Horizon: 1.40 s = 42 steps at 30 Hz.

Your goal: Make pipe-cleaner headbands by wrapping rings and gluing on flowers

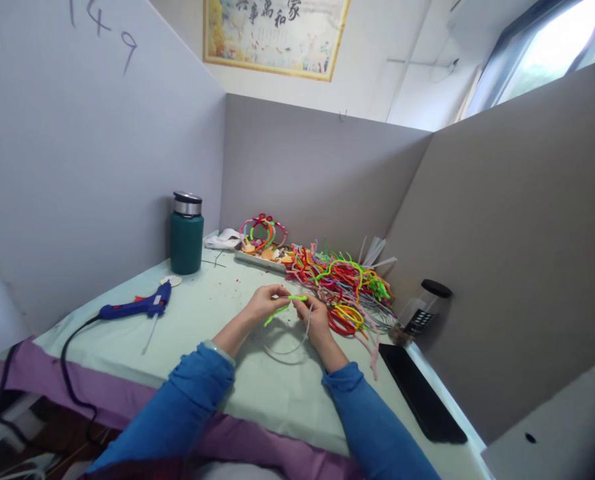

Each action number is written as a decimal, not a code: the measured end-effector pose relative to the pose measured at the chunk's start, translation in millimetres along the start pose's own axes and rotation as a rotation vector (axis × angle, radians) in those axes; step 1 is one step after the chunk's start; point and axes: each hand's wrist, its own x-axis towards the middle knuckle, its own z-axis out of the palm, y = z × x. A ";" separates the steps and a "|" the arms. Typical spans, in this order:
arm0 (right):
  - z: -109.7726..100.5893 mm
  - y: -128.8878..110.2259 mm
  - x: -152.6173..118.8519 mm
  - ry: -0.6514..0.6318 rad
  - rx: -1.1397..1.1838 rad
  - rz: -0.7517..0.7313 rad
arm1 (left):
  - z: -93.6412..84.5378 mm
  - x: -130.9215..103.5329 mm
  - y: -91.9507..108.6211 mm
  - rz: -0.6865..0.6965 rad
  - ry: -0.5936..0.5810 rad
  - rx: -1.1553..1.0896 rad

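Both hands are close together over the middle of the table. My left hand [267, 301] pinches a bright green fuzzy strip [276, 315], whose loose end hangs down below the fingers. My right hand [317, 316] is closed on the strip's other part, near the fingertips. A thin grey-white hoop [288, 362] curves below the hands, running up to the fingers of both. The strip crosses the hoop between the hands; whether it is wound round it is too small to tell.
A tangled pile of coloured strips [337, 267] lies behind my right hand, beside a tray [262, 260] with finished-looking hoops. Blue glue gun [142, 305] and green bottle [186, 241] stand left; a black phone-like slab [420, 393] and clear jar [424, 310] are right.
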 end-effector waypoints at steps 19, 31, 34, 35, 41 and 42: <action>7.2 5.2 -1.8 -0.254 0.136 0.147 | 1.8 -1.7 0.7 -0.002 -0.031 -0.156; 7.1 15.1 0.0 -0.254 0.291 0.203 | -1.0 -11.1 19.5 -0.109 -0.118 -0.214; 6.5 10.6 -0.4 -0.294 0.395 0.243 | -0.6 -11.0 19.4 -0.084 -0.121 -0.254; 5.9 8.2 -0.6 -0.315 0.437 0.260 | -0.6 -10.9 19.7 -0.075 -0.120 -0.267; 0.8 -1.9 -1.0 -0.322 0.619 0.316 | -1.6 -11.3 24.7 -0.125 -0.058 -0.375; 0.3 -2.6 -1.0 -0.312 0.619 0.335 | -1.8 -11.6 25.3 -0.133 -0.065 -0.386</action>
